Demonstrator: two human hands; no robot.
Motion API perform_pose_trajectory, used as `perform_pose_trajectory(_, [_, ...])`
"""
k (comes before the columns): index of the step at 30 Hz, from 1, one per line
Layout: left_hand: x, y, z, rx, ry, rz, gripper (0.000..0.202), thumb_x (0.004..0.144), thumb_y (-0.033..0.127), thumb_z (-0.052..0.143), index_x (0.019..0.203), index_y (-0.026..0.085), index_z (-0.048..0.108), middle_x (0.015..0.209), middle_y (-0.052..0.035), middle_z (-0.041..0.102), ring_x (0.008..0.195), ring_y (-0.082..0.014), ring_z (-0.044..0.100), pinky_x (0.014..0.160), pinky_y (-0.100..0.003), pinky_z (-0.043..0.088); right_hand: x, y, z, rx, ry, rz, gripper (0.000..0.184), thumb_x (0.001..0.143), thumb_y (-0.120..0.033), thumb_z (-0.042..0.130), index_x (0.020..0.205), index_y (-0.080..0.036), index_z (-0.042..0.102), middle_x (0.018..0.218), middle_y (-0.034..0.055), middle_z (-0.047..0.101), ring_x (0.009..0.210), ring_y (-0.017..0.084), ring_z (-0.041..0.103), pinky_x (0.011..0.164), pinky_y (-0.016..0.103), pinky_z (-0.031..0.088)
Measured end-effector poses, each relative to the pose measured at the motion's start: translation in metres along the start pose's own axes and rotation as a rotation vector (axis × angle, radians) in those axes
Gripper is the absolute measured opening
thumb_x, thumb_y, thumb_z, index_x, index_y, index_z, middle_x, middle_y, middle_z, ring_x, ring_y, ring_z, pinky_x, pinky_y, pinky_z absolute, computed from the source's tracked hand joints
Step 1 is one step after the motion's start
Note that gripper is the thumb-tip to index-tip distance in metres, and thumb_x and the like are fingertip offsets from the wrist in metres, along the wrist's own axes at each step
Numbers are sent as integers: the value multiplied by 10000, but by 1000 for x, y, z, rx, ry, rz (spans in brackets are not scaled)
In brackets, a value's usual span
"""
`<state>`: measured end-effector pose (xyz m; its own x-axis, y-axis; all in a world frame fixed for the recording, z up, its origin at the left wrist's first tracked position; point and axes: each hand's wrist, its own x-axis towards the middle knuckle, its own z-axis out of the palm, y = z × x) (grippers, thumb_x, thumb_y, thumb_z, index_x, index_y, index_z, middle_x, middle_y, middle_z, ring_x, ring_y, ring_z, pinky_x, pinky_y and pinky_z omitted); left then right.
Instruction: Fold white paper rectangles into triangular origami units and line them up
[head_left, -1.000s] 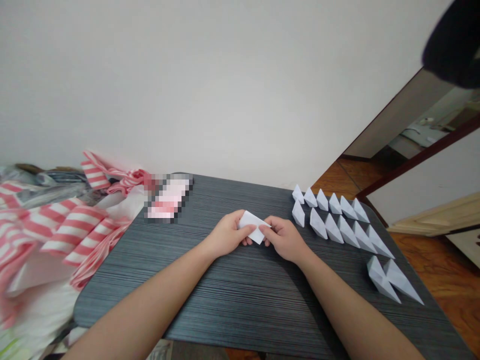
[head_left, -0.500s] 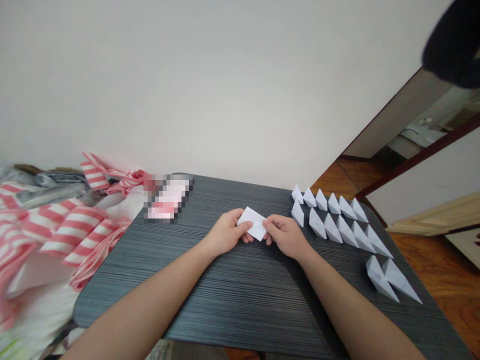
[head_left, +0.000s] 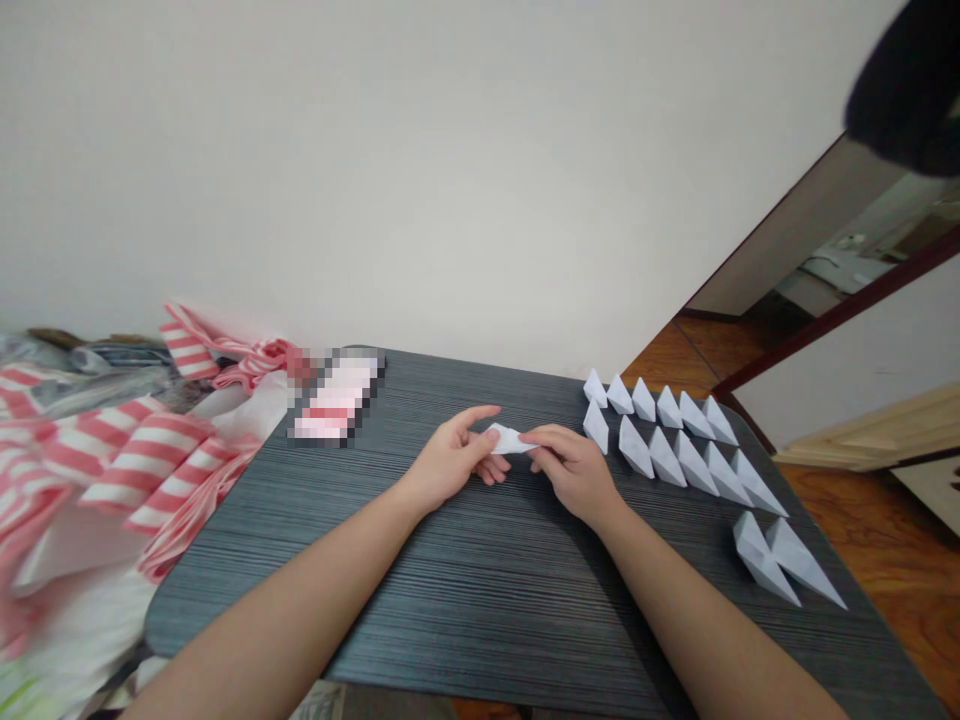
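Between my two hands, over the middle of the dark table, is a small piece of folded white paper point(head_left: 508, 439). My left hand point(head_left: 454, 458) pinches its left end under the thumb, with the index finger stretched out away from it. At the paper's right end, my right hand point(head_left: 568, 464) grips it between thumb and fingers. The paper looks narrow and tilted from here. To the right, folded white paper boats point(head_left: 636, 447) stand in rows, with none of them touching my hands.
The dark wood-grain table point(head_left: 420, 610) reaches to a pale wall. At its back left lies a blurred-out flat device point(head_left: 337, 395), perhaps a phone. Red-and-white striped cloth point(head_left: 150, 455) is heaped beyond the left edge. Wooden floor point(head_left: 892, 540) shows at right.
The paper has turned from a flat, diamond-like face to a narrow shape. My left index finger has lifted off it, and my right fingers have shifted over its right end.
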<state>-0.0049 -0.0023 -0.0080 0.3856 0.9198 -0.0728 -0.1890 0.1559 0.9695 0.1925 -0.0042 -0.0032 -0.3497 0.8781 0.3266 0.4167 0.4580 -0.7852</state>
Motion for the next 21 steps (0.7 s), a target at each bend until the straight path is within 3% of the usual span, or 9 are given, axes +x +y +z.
perform_pose_trajectory(4, [-1,2,3,108,66,66,447,830,434,511,1146,119,525,969,-119,631,676,-142,629,582,-259,504,-1,3,-2,8,23,176,246,901,-314,450,770,-185,613,543,-11,563,502,126,528,543,253,415])
perform_pose_trajectory(10, [-1,1,-1,230,-63,42,289,815,368,550,946,115,601,757,-41,632,596,-114,582,561,-231,464,-4,4,0,147,-111,234,244,896,-325,460,723,-176,547,552,-21,569,459,102,521,497,222,398])
perform_pose_trajectory(12, [-1,0,-2,264,-79,26,266,827,369,527,850,116,606,701,-37,633,588,-119,580,553,-227,452,-4,2,3,137,-138,208,204,892,-304,467,777,-173,574,577,-14,585,490,109,544,518,227,414])
perform_pose_trajectory(14, [-1,-1,-3,279,-72,14,266,831,371,517,812,120,600,677,-37,638,578,-121,579,545,-226,445,-4,1,5,111,-115,183,179,891,-287,470,952,-176,598,580,-16,594,509,119,558,537,235,425])
perform_pose_trajectory(17, [-1,0,-3,261,-54,8,257,829,368,517,799,124,594,670,-39,646,573,-122,580,540,-224,442,-4,2,7,99,-84,155,325,900,-277,458,1206,-188,523,581,-16,611,499,122,550,530,241,429])
perform_pose_trajectory(21, [1,0,-2,185,-3,-4,205,825,320,522,828,126,586,642,-35,645,550,-113,577,531,-217,446,-5,4,6,100,-121,55,331,924,-240,400,1213,-202,558,638,5,629,497,108,522,534,245,435])
